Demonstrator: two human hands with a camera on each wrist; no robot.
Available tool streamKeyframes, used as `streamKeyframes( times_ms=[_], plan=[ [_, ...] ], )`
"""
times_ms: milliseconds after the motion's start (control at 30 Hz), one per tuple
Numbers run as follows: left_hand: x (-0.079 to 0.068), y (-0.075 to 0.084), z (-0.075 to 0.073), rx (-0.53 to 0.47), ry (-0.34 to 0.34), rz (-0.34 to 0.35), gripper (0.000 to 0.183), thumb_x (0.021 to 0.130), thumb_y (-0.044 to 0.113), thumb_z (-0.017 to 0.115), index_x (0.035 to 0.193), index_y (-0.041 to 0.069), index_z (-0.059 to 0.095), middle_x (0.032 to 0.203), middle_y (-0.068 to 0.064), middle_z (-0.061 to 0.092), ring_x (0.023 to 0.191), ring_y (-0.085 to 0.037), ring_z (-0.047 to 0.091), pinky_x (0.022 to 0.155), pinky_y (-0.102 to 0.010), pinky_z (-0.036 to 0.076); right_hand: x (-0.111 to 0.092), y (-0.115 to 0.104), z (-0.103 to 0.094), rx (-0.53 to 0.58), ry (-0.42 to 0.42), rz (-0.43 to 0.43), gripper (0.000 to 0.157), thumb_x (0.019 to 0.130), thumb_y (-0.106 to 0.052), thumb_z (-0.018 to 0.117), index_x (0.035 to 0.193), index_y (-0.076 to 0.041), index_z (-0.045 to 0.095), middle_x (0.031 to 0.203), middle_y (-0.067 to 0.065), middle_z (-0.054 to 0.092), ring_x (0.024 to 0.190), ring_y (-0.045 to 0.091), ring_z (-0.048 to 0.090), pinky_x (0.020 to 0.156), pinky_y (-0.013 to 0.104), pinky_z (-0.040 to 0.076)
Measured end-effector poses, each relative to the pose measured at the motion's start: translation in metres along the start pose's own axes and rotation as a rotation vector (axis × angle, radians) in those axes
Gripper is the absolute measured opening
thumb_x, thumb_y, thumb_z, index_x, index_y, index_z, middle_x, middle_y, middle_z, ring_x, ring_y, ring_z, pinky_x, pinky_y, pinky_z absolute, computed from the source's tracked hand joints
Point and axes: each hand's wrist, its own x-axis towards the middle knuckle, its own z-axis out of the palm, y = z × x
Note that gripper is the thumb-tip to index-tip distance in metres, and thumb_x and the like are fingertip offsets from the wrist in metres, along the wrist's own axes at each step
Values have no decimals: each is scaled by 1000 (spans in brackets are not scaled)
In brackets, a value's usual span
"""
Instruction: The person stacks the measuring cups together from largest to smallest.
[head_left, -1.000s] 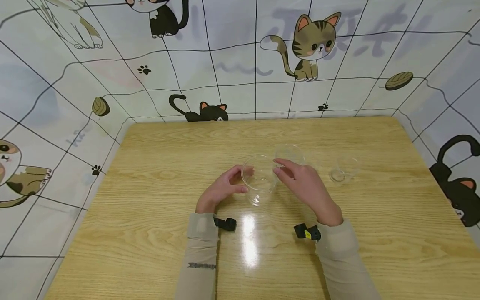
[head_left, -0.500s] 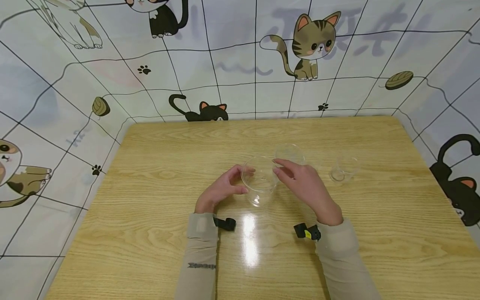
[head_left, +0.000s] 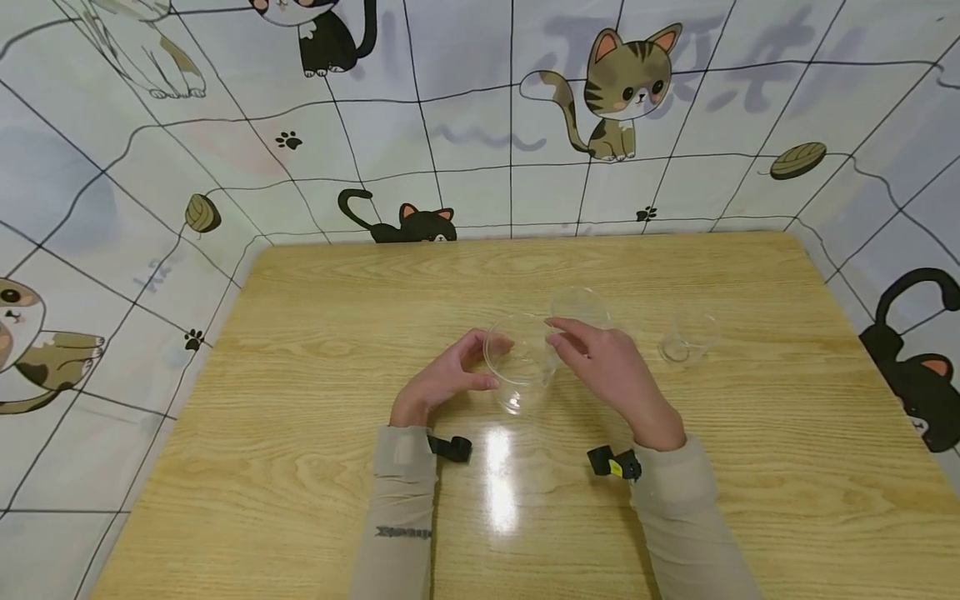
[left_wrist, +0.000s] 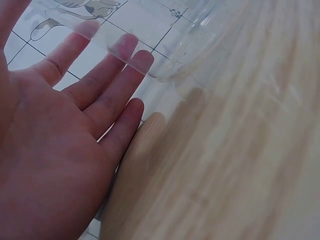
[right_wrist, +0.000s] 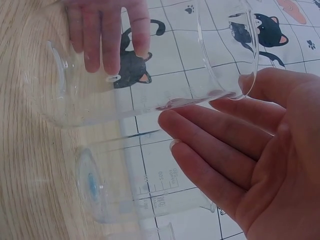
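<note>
A large clear glass beaker [head_left: 520, 392] stands upright near the middle of the table, its round mouth facing up. My left hand [head_left: 450, 371] holds its left side, thumb on the near side and fingers on the far side. In the left wrist view the fingertips [left_wrist: 131, 47] lie against the glass, the palm away from it. From the right, my right hand [head_left: 607, 367] holds the beaker's rim with thumb and index finger. The right wrist view shows the thumb tip right at the rim, while the lower fingers [right_wrist: 210, 175] extend loosely below.
Just behind my right hand stands a second clear beaker [head_left: 579, 302], with printed measuring marks in the right wrist view. A smaller glass vessel [head_left: 677, 350] sits farther right on the wooden table [head_left: 315, 350]. White walls [head_left: 480, 125] with cat drawings enclose the back and sides.
Almost nothing differs: both hands keep their places at the beaker, whose rim shifts only very slightly.
</note>
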Motion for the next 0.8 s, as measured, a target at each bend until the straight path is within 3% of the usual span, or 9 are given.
streamKeyframes(
  times_ms=[433, 600, 800],
  plan=[
    [0, 10, 4, 20, -32, -41, 61, 81, 1, 67, 135, 4, 38, 140, -15, 41, 132, -22, 34, 110, -44, 21, 0, 1, -1, -30, -7, -2, 45, 96, -44, 41, 129, -16, 54, 61, -3, 50, 47, 10, 32, 56, 28, 37],
    [1, 13, 4, 43, -60, -64, 69, 83, -1, 63, 143, 9, 30, 143, -17, 37, 134, -23, 32, 109, -46, 23, -1, 1, -2, -33, 0, -4, 45, 96, -43, 41, 128, -15, 54, 67, -2, 56, 49, 11, 35, 58, 28, 38],
    [2, 13, 3, 108, -103, -82, 72, 84, 11, 67, 144, 10, 27, 145, -12, 35, 136, -21, 29, 109, -45, 22, 0, 2, -2, -36, 10, -19, 44, 96, -41, 42, 128, -14, 55, 78, -2, 63, 48, 10, 36, 58, 28, 39]
  ],
)
